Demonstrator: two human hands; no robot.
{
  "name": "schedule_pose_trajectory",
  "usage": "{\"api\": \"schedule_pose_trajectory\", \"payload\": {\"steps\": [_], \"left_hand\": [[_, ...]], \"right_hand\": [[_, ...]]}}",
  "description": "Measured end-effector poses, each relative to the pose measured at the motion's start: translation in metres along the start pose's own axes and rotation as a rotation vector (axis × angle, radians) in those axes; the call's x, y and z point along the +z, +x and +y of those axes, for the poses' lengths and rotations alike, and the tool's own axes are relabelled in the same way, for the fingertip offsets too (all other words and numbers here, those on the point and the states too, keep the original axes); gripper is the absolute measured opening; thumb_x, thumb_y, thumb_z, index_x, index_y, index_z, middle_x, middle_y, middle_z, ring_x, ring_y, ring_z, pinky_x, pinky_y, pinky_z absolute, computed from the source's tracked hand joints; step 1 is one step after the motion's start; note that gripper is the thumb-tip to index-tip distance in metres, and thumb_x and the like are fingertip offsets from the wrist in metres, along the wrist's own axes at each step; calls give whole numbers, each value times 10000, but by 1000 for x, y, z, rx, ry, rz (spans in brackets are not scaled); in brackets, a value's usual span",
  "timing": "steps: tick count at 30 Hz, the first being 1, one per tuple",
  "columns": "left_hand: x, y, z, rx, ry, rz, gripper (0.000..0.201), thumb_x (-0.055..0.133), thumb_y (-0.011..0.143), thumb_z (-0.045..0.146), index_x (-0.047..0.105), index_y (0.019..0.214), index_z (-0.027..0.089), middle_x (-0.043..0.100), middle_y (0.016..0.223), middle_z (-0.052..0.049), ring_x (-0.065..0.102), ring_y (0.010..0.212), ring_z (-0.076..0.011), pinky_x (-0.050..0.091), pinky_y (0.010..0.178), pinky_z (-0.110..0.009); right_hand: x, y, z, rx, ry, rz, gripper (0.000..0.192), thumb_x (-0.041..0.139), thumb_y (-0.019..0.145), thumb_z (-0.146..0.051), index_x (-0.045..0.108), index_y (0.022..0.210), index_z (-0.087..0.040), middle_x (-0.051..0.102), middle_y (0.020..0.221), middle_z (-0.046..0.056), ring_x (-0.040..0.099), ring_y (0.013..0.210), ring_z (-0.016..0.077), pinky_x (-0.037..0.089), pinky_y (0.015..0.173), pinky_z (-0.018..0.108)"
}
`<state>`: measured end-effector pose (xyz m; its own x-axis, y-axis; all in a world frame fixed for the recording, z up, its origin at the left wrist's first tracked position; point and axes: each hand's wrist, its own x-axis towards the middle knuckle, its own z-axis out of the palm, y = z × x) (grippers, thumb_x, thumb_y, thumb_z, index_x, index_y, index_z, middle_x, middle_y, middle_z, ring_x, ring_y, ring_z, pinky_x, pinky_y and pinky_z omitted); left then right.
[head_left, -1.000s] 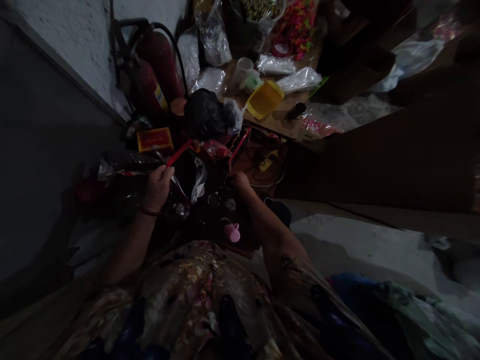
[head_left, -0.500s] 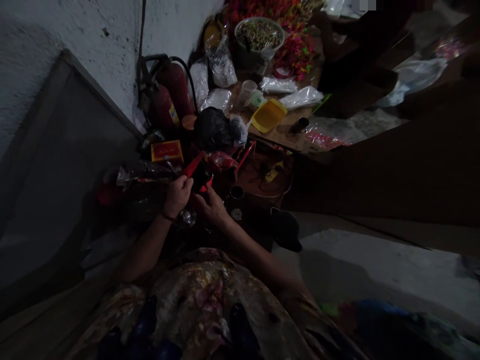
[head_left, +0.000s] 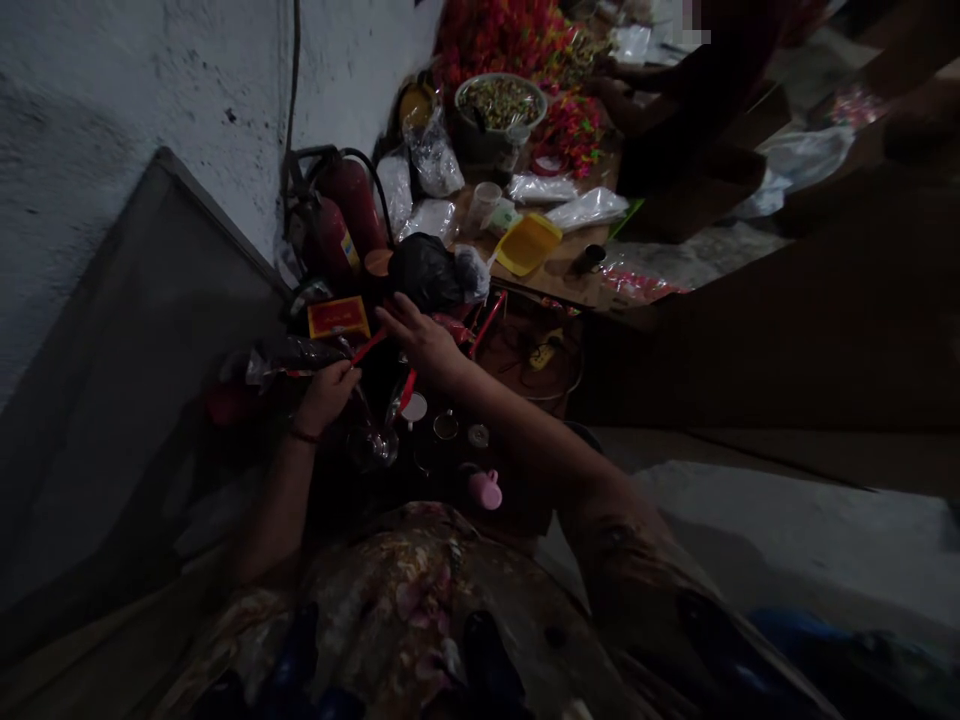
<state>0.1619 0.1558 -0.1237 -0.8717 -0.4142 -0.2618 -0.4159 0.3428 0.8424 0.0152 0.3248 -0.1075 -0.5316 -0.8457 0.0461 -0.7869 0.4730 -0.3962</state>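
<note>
In the dim light my left hand (head_left: 328, 395) is closed on one end of a narrow red strip (head_left: 367, 347), perhaps a ribbon or the edge of a bag. My right hand (head_left: 429, 342) reaches up and left over the strip's far end, fingers extended and slightly apart; whether they touch it is unclear. A second red strip (head_left: 407, 390) hangs below my right wrist, beside a white cup (head_left: 414, 406). Clear glassware (head_left: 373, 446) stands below my left hand. A pink cup (head_left: 487, 490) lies on its side nearer my body.
Behind my hands are a red and yellow box (head_left: 339, 317), a black plastic bag (head_left: 426, 270) and fire extinguishers (head_left: 352, 205). A yellow tray (head_left: 529, 244) and a filled bucket (head_left: 501, 103) sit on the wooden table. Another person's arm (head_left: 630, 105) reaches in at upper right.
My right hand has moved up and left, away from the dark and red thing between my hands. My left hand has shifted left. The pink and white cups now show.
</note>
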Motion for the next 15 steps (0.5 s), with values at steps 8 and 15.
{"api": "schedule_pose_trajectory", "payload": {"steps": [8, 15], "left_hand": [[-18, 7, -10, -48, -31, 132, 214, 598, 744, 407, 568, 672, 207, 453, 577, 36, 385, 564, -131, 296, 517, -254], [-27, 4, -4, -13, 58, -71, 257, 584, 785, 438, 536, 694, 203, 415, 568, 51, 371, 553, -120, 282, 506, -242]], "right_hand": [[-27, 25, 6, -179, 11, -176, 495, 497, 963, -128, 478, 1453, -197, 506, 1478, 120, 624, 1181, 220, 510, 972, 311], [-20, 16, 8, -269, -209, -210, 636, 437, 943, -67, 343, 1553, -222, 324, 1639, 159, 680, 1060, 226, 555, 808, 306]]}}
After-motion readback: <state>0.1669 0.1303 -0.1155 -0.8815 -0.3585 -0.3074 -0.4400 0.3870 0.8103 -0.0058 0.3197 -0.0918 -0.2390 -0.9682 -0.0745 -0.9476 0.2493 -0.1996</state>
